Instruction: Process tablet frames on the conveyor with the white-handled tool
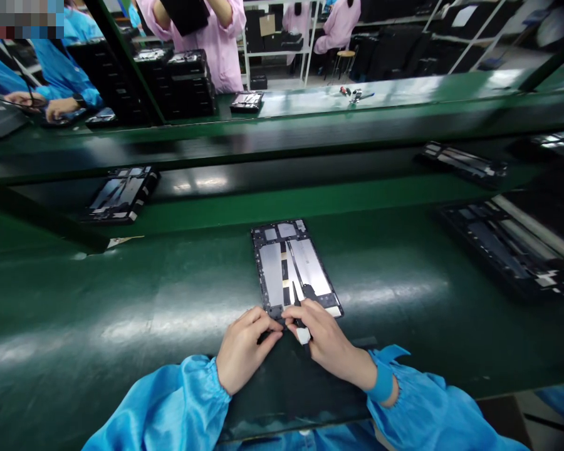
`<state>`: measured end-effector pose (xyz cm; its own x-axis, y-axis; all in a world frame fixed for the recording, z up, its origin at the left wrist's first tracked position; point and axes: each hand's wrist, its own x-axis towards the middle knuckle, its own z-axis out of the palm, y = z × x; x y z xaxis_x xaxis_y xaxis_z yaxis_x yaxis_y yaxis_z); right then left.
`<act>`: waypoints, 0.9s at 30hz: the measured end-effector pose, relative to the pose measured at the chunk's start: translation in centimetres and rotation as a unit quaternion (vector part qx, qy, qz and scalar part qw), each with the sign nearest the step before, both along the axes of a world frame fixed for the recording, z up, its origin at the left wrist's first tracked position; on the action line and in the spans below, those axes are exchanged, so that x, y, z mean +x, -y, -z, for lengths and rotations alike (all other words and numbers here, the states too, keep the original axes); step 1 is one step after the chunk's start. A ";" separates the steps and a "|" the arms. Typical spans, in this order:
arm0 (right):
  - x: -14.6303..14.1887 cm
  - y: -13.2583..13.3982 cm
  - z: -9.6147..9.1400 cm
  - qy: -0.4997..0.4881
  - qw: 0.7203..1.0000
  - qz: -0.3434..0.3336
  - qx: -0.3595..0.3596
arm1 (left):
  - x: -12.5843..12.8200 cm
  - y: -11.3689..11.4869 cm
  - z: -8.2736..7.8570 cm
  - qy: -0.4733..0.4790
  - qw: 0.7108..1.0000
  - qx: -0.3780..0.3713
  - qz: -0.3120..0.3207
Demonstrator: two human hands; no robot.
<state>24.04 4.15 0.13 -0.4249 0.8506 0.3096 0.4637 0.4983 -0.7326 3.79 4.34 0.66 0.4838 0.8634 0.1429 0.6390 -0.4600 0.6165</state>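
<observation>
An open tablet housing [291,263] lies flat on the green belt straight ahead of me, showing silver panels inside a dark frame. My right hand [329,338] is shut on a slim black tool [297,311] with a white part [303,336] near its lower end, and the tool's tip rests on the housing's inner area. My left hand [247,349] curls over the housing's lower edge beside the tool. The fingers hide that corner of the housing.
More opened tablet housings [120,194] lie along the green belts, and stacks of black housings [188,81] stand beyond. Small tools [355,94] lie on the far belt. A co-worker's hands [42,106] in blue sleeves work at the far left.
</observation>
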 end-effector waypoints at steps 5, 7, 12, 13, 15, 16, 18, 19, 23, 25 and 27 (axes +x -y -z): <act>-0.1 -0.1 0.3 0.005 1.000 -0.005 -0.003 | -1.6 0.6 0.1 -0.123 0.972 0.179 0.093; 0.0 -0.1 0.4 0.005 1.000 -0.006 -0.001 | -2.2 0.7 0.1 -0.139 0.964 0.197 0.115; 0.1 -0.1 0.5 -0.020 1.000 -0.010 -0.016 | -2.9 0.3 0.1 -0.170 0.946 0.228 0.152; 0.1 -0.2 0.5 -0.026 0.999 -0.009 -0.019 | -2.9 0.2 0.1 -0.175 0.944 0.233 0.158; 0.0 -0.3 0.5 -0.033 0.999 -0.006 -0.021 | -2.9 0.0 0.1 -0.173 0.941 0.238 0.164; 0.0 -0.4 0.5 -0.034 0.999 -0.005 -0.022 | -2.9 -0.1 0.1 -0.171 0.941 0.239 0.167; -0.1 -0.5 0.3 -0.032 0.999 -0.001 -0.025 | -2.8 -0.2 0.0 -0.175 0.939 0.240 0.172; -0.1 -0.5 0.2 -0.032 0.999 0.001 -0.028 | -2.7 -0.2 0.0 -0.181 0.938 0.239 0.174; 0.7 -0.1 -1.2 -0.073 0.996 0.003 -0.053 | -2.3 0.0 0.2 -0.199 0.937 0.238 0.162; 1.4 0.4 -1.8 -0.098 0.991 0.024 -0.090 | -2.1 0.3 0.4 -0.194 0.940 0.236 0.149; 2.0 0.9 -1.9 -0.124 0.979 0.059 -0.153 | -1.9 0.5 0.5 -0.190 0.944 0.231 0.138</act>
<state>26.00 3.23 2.08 -0.2629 0.9580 0.1145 0.2940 0.1925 -0.9362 1.88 3.82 0.14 0.7738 0.5844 0.2444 0.5894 -0.8056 0.0603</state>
